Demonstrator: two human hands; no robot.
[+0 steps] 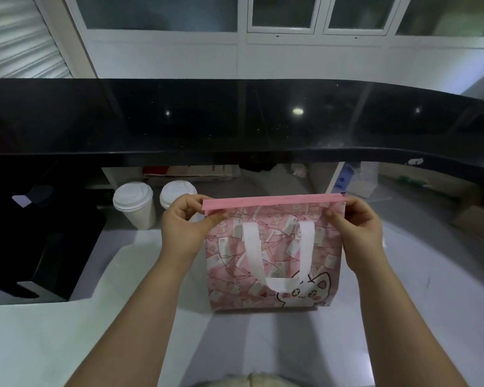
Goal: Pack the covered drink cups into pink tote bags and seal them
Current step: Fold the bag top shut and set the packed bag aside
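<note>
A pink tote bag point(273, 255) with a cat print and a white handle stands upright on the white counter point(53, 339) in front of me. Its top is folded into a flat pink strip. My left hand point(183, 227) pinches the strip's left end and my right hand point(358, 227) pinches the right end. Two white paper cups with white lids stand behind the bag to the left: one point(134, 203) in plain sight, the other point(176, 195) partly hidden by my left hand. What the bag holds is hidden.
A black raised bar top point(235, 121) runs across the view above the work surface. A black machine or tray unit point(34, 247) sits at the left. Boxes and bags lie on shelves under the bar, behind the bag.
</note>
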